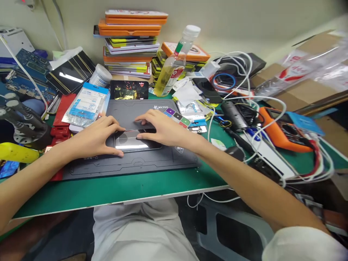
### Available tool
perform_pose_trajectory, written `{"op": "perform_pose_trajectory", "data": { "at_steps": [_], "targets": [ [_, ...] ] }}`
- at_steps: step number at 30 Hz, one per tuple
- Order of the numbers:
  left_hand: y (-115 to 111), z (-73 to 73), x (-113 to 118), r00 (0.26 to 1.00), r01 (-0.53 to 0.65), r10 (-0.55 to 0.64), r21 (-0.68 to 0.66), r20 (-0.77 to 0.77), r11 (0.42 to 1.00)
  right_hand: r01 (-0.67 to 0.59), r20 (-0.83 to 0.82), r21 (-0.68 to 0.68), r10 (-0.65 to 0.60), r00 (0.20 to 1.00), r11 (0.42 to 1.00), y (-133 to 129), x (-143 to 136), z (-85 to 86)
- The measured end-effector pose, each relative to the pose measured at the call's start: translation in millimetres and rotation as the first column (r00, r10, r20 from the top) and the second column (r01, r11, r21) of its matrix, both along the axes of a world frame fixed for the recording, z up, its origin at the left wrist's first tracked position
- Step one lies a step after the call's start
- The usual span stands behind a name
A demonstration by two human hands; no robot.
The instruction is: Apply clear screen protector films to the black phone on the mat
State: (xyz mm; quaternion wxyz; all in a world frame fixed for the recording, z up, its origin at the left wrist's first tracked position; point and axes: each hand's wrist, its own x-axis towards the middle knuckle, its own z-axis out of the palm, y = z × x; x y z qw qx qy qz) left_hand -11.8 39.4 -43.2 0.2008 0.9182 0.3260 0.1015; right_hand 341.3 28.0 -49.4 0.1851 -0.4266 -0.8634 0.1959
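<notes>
A smartphone (136, 145) with a dark, glossy face lies flat on the dark grey work mat (163, 161), a bright reflection running along it. My left hand (99, 137) spans the phone's left end, with a fingertip at the far corner and the thumb at the near edge. Over its right half is my right hand (160, 128). That thumb rests on the glass, while the fingers stay apart from it, reaching past the far edge above the mat. Behind the mat, a second phone (129, 90) stands propped up with a lit picture on its screen.
Stacked orange and yellow boxes (133, 29) stand by the wall, beside a bottle of yellow liquid (171, 72). White cables (255, 101) and an orange multimeter (282, 130) crowd the right. Blue packets (88, 101) and a screwdriver stand (27, 127) occupy the left.
</notes>
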Motion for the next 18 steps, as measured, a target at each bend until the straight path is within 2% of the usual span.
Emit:
{"op": "perform_pose_trajectory", "data": {
  "at_steps": [8, 13, 16, 18],
  "targets": [
    [5.3, 6.8, -2.0, 0.999, 0.034, -0.032, 0.044, -0.031, 0.998, -0.042, 0.04, 0.128, 0.037, 0.998, 0.991, 14.6, -62.5, -4.9],
    [10.5, 9.4, -2.9, 0.997, 0.045, -0.041, 0.058, -0.061, 0.997, -0.073, 0.017, 0.163, 0.072, 0.997, 0.984, 12.5, -99.1, 1.0],
    [10.5, 9.8, -4.8, 0.997, 0.043, -0.039, 0.065, -0.067, 0.997, -0.064, 0.006, 0.197, 0.064, 0.998, 0.978, 17.9, -91.3, 8.6],
    [9.5, 9.5, -6.2, 0.997, 0.041, -0.036, 0.068, -0.065, 0.997, -0.05, -0.032, 0.232, 0.059, 0.998, 0.971, 22.6, -66.7, 13.7]
  ]
}}
